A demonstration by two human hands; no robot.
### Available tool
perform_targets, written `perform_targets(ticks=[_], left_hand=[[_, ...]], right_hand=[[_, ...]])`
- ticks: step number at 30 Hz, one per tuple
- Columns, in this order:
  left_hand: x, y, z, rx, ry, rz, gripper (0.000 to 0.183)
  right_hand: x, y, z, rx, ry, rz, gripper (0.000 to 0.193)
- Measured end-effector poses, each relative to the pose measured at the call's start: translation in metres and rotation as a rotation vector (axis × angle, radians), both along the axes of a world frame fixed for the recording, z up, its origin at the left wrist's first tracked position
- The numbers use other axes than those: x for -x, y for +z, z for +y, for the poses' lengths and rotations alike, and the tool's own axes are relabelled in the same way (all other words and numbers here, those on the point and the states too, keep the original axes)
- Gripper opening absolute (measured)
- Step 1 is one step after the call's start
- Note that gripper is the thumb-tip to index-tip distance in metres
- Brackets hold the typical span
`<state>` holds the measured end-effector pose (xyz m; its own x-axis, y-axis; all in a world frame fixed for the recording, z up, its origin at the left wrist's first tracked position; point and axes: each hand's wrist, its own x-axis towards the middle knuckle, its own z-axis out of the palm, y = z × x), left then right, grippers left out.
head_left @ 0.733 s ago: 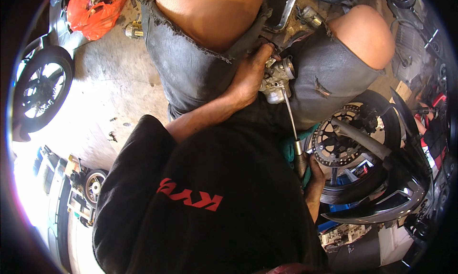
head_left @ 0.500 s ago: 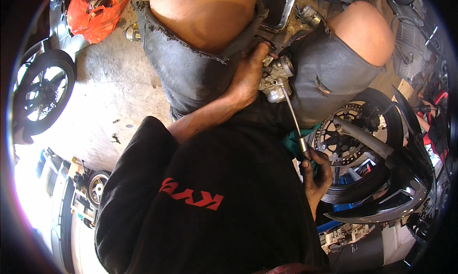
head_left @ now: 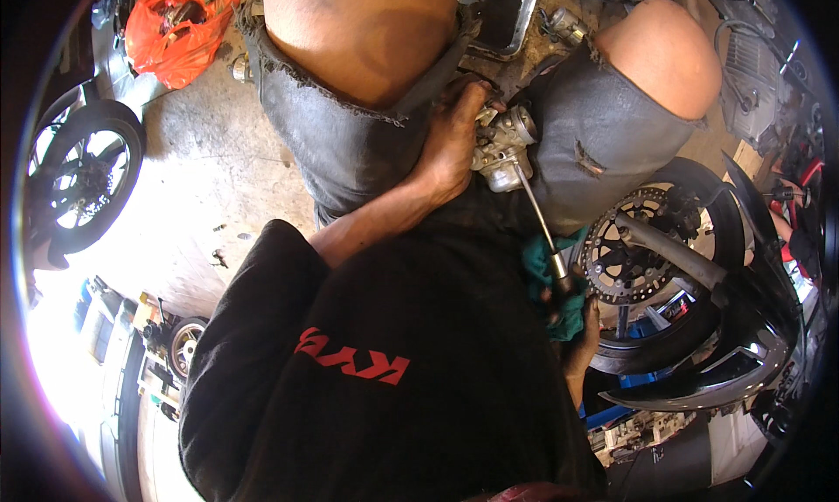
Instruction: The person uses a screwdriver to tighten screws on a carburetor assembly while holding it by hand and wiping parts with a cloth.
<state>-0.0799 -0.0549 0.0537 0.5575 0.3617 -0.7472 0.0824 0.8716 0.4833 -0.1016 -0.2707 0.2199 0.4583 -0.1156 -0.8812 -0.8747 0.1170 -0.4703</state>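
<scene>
Between my knees, my left hand [head_left: 453, 144] is closed around the side of a metal carburetor [head_left: 504, 139]. A screwdriver [head_left: 543, 220] slants up from the lower right, its tip against the carburetor's lower body. At its handle end is my right hand [head_left: 584, 340], closed on the handle, though some of its fingers are in shadow and hard to make out. Just behind the handle, a teal cloth [head_left: 568, 324] hangs beside my right thigh.
To my right stands a motorcycle wheel with a brake disc [head_left: 622, 266], near a dark fairing piece [head_left: 699, 384]. Ahead lie a black tray [head_left: 498, 21], another small metal part [head_left: 566, 26] and an orange plastic bag [head_left: 179, 34]. Another wheel [head_left: 92, 174] is at far left.
My right hand has turned on the screwdriver's handle and dropped slightly lower, with more of the teal cloth showing. My left hand and the carburetor stay almost in place.
</scene>
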Motion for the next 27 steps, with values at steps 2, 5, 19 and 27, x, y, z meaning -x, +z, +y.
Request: perform_targets(ticks=[2, 5, 19, 27], left_hand=[[-0.003, 0.006, -0.002, 0.023, 0.046, 0.037, 0.023], [-0.004, 0.008, -0.001, 0.038, 0.037, 0.06, 0.025], [-0.005, 0.009, 0.0, 0.036, -0.039, 0.028, 0.026], [-0.017, 0.031, 0.014, 0.224, 0.143, -0.024, 0.028]], right_hand=[[0.0, -0.005, -0.016, 0.023, 0.117, 0.158, 0.057], [-0.008, 0.0, 0.007, 0.278, 0.417, 0.163, 0.049], [-0.014, -0.016, -0.012, 0.475, 1.121, -0.857, 0.039], [-0.011, -0.026, -0.047, -0.243, 0.135, -0.513, 0.061]])
